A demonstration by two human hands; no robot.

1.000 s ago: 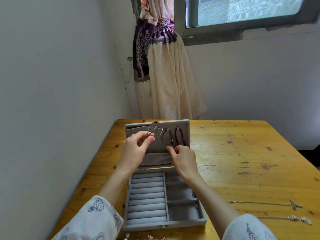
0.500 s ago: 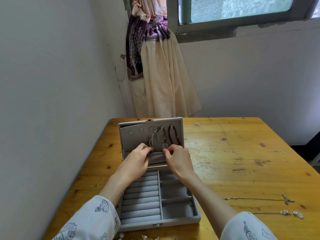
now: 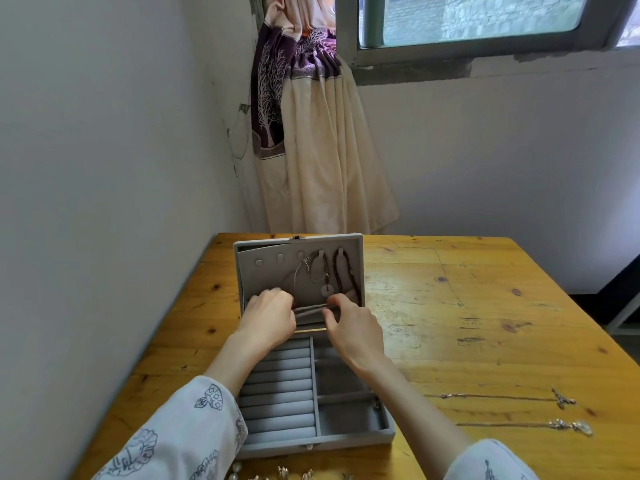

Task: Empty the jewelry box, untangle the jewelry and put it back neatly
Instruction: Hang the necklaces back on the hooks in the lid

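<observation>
The grey jewelry box [image 3: 322,441] lies open on the wooden table, its lid [image 3: 263,251] standing upright with a row of hooks. From the hooks hang a thin silver necklace [image 3: 300,271], a cord with a white ring pendant [image 3: 325,289] and a dark beaded strand [image 3: 347,271]. My left hand [image 3: 270,317] has its fingers curled at the lower end of the silver necklace, right at the lid's pocket band [image 3: 310,309]. My right hand [image 3: 353,327] pinches that band from the right. The base's ring rolls and compartments look bare.
Two thin chains with pendants [image 3: 495,396] [image 3: 519,425] lie stretched out on the table to the right of the box. More small jewelry pieces [image 3: 284,474] sit at the front edge. A wall runs along the table's left side, and a curtain [image 3: 322,161] hangs behind.
Both hands came down from the hooks to the lid's pocket band. The silver necklace, earlier held up near the hooks, now hangs from one with its lower end at my left fingers.
</observation>
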